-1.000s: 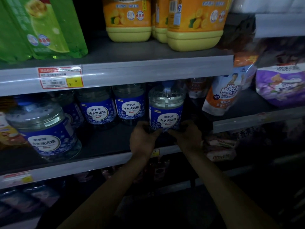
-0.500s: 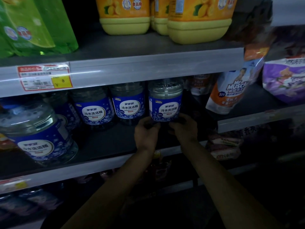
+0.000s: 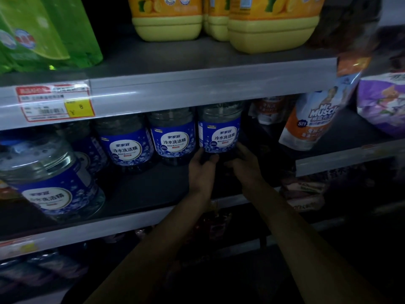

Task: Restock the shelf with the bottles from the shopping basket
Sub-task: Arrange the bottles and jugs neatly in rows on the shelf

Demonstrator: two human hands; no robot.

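A clear bottle with a blue label (image 3: 219,132) stands deep on the middle shelf (image 3: 149,189), at the right end of a row of like bottles (image 3: 173,137). My left hand (image 3: 202,170) grips its lower left side. My right hand (image 3: 245,165) holds its lower right side, fingers curled around the base. The bottle's bottom is hidden behind both hands. Another such bottle (image 3: 48,176) stands near the shelf's front at the left. The shopping basket is not in view.
Yellow jugs (image 3: 271,25) and green packs (image 3: 43,34) fill the upper shelf. An orange and white refill pouch (image 3: 311,121) and a purple pack (image 3: 383,102) sit to the right. A price tag (image 3: 54,102) hangs on the upper shelf's rail. Lower shelves are dark.
Both hands have pushed the bottle further back on the shelf, into line with the row. The bottle's cap is now hidden behind the upper shelf's rail.
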